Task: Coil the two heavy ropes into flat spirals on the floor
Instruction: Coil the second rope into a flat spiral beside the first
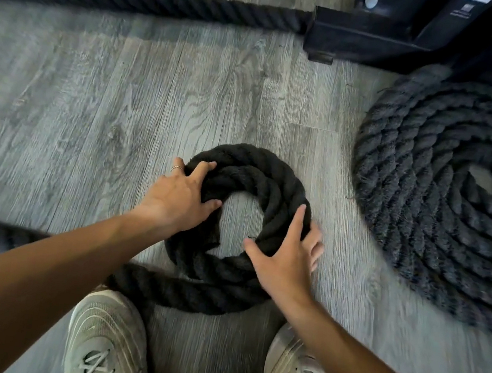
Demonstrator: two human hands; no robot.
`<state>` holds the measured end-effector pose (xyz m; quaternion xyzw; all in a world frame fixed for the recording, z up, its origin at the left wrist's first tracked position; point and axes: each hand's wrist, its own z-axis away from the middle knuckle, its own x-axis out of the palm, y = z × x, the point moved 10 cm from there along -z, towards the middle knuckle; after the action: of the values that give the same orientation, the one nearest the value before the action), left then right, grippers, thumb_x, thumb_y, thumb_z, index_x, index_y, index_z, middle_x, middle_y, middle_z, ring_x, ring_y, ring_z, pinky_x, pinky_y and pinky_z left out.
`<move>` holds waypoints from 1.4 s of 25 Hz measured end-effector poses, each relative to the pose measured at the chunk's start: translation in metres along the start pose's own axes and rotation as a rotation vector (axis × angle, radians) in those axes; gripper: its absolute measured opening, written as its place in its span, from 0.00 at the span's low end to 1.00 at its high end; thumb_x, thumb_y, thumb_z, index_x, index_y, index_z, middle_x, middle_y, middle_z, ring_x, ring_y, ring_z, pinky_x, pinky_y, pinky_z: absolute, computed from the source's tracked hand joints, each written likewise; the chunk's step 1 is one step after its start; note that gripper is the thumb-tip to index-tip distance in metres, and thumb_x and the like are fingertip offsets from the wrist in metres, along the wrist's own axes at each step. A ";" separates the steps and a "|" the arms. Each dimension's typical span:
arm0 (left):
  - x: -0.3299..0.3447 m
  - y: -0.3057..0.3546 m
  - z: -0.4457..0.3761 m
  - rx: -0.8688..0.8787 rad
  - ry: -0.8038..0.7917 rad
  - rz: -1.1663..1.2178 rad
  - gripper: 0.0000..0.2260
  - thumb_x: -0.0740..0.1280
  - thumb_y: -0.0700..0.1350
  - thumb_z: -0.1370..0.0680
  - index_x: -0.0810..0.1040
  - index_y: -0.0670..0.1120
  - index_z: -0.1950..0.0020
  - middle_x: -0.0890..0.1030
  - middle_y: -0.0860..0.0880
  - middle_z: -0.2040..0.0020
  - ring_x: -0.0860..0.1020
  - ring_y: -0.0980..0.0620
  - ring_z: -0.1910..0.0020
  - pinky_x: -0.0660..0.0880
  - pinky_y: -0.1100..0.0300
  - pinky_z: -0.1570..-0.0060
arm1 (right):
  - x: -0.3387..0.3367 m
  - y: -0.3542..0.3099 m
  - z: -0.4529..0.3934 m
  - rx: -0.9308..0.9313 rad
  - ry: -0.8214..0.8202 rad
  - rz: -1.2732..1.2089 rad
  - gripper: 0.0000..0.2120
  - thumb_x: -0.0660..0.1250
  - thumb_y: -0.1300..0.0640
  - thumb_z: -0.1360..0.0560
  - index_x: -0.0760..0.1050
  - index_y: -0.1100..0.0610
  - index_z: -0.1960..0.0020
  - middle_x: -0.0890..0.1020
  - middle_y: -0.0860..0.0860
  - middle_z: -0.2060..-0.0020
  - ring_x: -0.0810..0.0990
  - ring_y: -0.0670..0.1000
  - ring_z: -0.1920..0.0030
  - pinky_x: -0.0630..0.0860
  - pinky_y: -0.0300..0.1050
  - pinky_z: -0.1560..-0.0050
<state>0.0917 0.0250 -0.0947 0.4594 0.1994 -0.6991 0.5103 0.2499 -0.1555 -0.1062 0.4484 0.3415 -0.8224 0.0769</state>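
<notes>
Grey wood-look floor [125,90]. Small black rope coil [257,184] at centre, two turns around open middle, tail running off left. Left hand [178,199] pressed on coil's left side, fingers spread, not closed. Right hand [287,257] flat on right side, fingers splayed. Finished rope spiral [420,195] lies right, beside black base [418,30]. Straight rope [138,0] along top. Pale shoes [106,340] below.

Grey wood floor [93,95]: small coil [250,168], finished coil [424,211], straight rope [138,0], black base [385,41].
</notes>
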 end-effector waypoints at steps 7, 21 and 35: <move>0.034 -0.038 0.057 -0.248 -0.092 0.360 0.42 0.69 0.66 0.27 0.56 0.47 0.22 0.68 0.34 0.30 0.75 0.33 0.34 0.70 0.46 0.35 | 0.001 -0.086 -0.108 -0.511 -0.418 0.290 0.55 0.78 0.46 0.33 0.45 0.41 0.18 0.51 0.44 0.22 0.53 0.58 0.25 0.56 0.62 0.24; -0.024 -0.009 -0.030 0.028 0.010 -0.016 0.31 0.66 0.64 0.24 0.60 0.62 0.23 0.72 0.38 0.38 0.81 0.35 0.49 0.76 0.48 0.48 | -0.016 -0.009 -0.021 0.021 0.117 -0.059 0.53 0.75 0.38 0.33 0.45 0.43 0.19 0.50 0.54 0.21 0.50 0.59 0.22 0.49 0.65 0.25; 0.029 -0.033 0.075 -0.160 -0.118 0.081 0.35 0.57 0.74 0.27 0.64 0.45 0.37 0.83 0.36 0.45 0.81 0.36 0.41 0.75 0.47 0.43 | -0.009 -0.091 -0.127 -0.555 -0.465 0.203 0.42 0.76 0.51 0.27 0.58 0.40 0.20 0.60 0.45 0.23 0.62 0.52 0.25 0.62 0.50 0.27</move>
<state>0.0271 -0.0336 -0.0881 0.3828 0.2057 -0.6856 0.5840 0.3023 -0.0084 -0.1008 0.2436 0.4785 -0.7666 0.3521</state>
